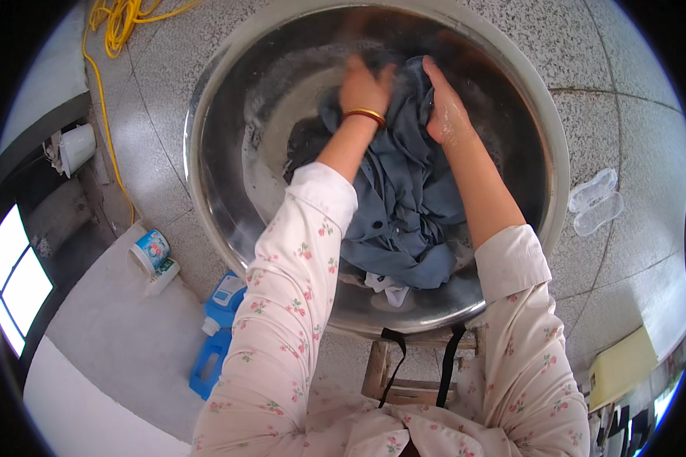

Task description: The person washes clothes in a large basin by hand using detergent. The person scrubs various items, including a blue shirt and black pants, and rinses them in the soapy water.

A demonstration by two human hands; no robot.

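A large round metal basin (555, 171) holds wet dark blue-grey cloth (397, 194) with a button, and some soapy water at its left. My left hand (367, 88), blurred and wearing a bracelet, is over the upper left part of the cloth; its exact contact is hidden. My right hand (447, 108), with suds on the wrist, lies against the cloth's upper right edge, fingers extended and pointing up; whether it grips the cloth is unclear. A small white cloth (395, 292) pokes out from under the dark one near the basin's lower rim.
A blue plastic jug (211, 348) lies left of the basin's lower rim, near a blue-and-white tub (150, 251). A yellow cable (107, 125) runs along the floor. Clear insoles (597, 205) lie at right. A wooden stool (414, 394) stands below the basin.
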